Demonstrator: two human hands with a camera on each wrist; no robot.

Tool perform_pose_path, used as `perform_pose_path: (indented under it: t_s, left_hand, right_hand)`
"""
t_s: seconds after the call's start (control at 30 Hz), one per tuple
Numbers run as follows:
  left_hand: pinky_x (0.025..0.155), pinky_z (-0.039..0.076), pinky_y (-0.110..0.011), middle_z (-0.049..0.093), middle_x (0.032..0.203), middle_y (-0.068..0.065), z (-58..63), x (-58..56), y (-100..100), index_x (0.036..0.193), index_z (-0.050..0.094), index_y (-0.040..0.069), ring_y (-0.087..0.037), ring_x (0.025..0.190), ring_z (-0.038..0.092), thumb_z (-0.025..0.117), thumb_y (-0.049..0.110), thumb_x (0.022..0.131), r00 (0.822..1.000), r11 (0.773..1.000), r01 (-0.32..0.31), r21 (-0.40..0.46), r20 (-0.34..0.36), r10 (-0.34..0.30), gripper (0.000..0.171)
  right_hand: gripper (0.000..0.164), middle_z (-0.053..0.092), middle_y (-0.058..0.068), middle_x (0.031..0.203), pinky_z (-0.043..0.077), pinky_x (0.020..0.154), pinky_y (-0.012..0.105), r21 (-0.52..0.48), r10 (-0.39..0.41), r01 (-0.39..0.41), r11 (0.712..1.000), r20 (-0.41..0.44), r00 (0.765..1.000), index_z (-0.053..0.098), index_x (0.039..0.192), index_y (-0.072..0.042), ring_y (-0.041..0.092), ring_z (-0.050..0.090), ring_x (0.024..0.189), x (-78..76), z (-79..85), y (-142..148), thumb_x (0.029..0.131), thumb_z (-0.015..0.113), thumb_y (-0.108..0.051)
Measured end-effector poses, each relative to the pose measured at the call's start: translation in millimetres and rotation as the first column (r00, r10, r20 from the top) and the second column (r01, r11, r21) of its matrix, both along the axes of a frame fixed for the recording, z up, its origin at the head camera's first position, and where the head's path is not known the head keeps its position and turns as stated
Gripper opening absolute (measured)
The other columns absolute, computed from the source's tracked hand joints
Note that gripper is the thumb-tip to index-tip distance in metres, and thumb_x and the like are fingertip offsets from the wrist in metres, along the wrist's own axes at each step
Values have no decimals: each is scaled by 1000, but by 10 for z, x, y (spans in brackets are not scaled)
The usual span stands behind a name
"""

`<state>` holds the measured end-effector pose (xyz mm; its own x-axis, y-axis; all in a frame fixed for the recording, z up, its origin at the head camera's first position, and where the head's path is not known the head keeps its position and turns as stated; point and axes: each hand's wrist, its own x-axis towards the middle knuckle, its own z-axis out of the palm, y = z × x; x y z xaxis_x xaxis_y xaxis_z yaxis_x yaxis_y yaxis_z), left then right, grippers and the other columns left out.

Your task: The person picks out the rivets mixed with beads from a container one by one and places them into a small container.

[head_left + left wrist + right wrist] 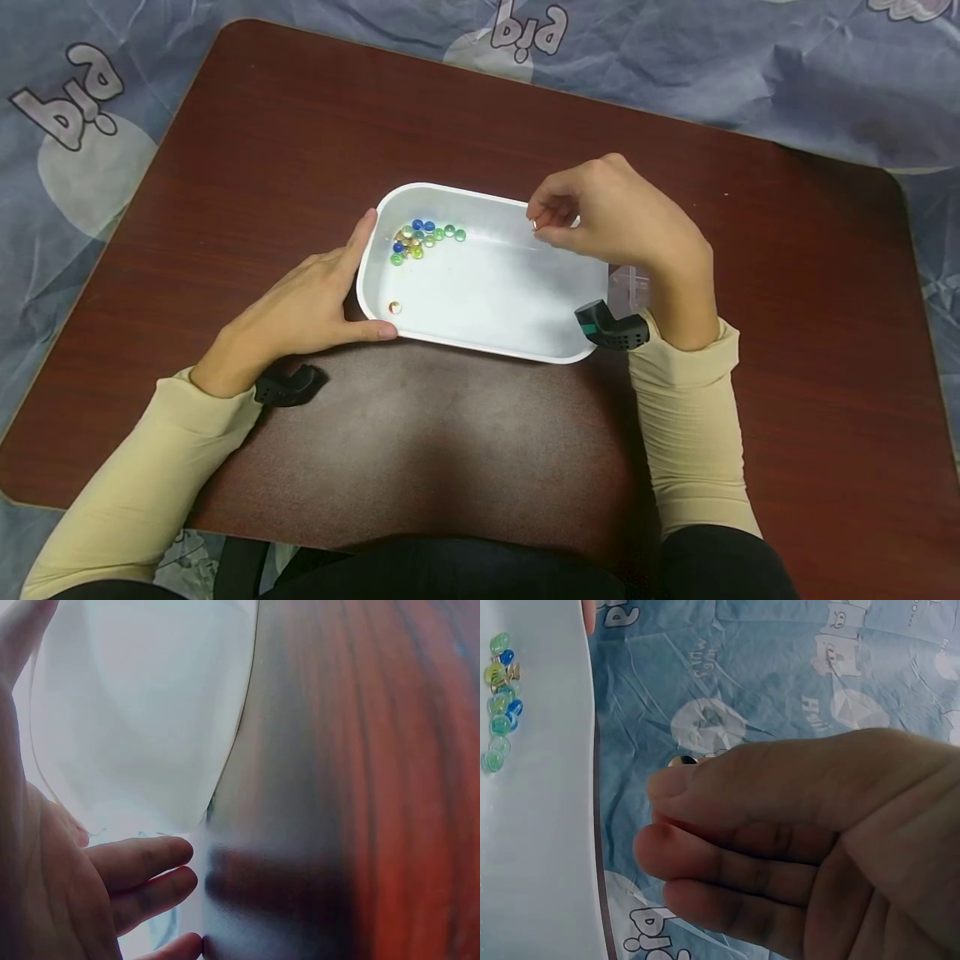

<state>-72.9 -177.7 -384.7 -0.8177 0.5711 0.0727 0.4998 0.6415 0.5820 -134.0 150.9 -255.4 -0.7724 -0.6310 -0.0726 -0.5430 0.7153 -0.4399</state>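
Observation:
A white tray (495, 292) lies on the table. My left hand (303, 300) rests against its left end, thumb along the front rim and fingers fairly straight beside the side wall; in the left wrist view the hand (82, 877) touches the tray's edge. Above the tray's back right part, my right hand (600, 212) pinches a small gold-coloured piece (534, 225) between thumb and forefinger. The right wrist view shows the piece (682, 760) with a dark centre, mostly hidden by the thumb. Green, blue and yellow glass marbles (439, 234) cluster with small gold pieces in the tray's back left.
One small orange-and-white piece (395, 307) lies apart near the tray's front left corner. A clear plastic container (630, 288) is partly hidden beside the tray's right end, under the right wrist. The brown table (337, 458) stands over a blue printed cloth (675, 58).

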Motion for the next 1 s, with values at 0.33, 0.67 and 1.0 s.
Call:
perform_pose_path:
  t_s: [0.33,0.67,1.0]
  left_hand:
    - [95,43,-49,45,147,-17,8,4,4,159,-8,13,-34,111,57,83,50,76,1000,1000,-7,-3,14,7,129]
    - [95,43,-49,48,144,-17,6,1,1,159,-8,12,-34,111,57,82,50,76,1000,1000,-9,-9,19,9,128]
    - [95,43,-50,47,144,-17,0,-3,-1,159,-8,12,-34,111,57,83,50,76,1000,1000,-7,-7,18,7,128]
  right_hand:
    - [8,69,0,80,47,69,15,-32,-68,67,997,-32,997,74,87,-7,12,65,73,57,71,166,83,71,0]
    - [9,71,0,82,46,67,13,-21,-157,156,987,-17,987,75,88,-10,7,64,72,104,111,335,84,72,-2]
    - [10,72,-1,83,41,63,13,-8,-193,192,981,-81,978,76,90,-12,2,58,68,120,172,530,82,78,-6]
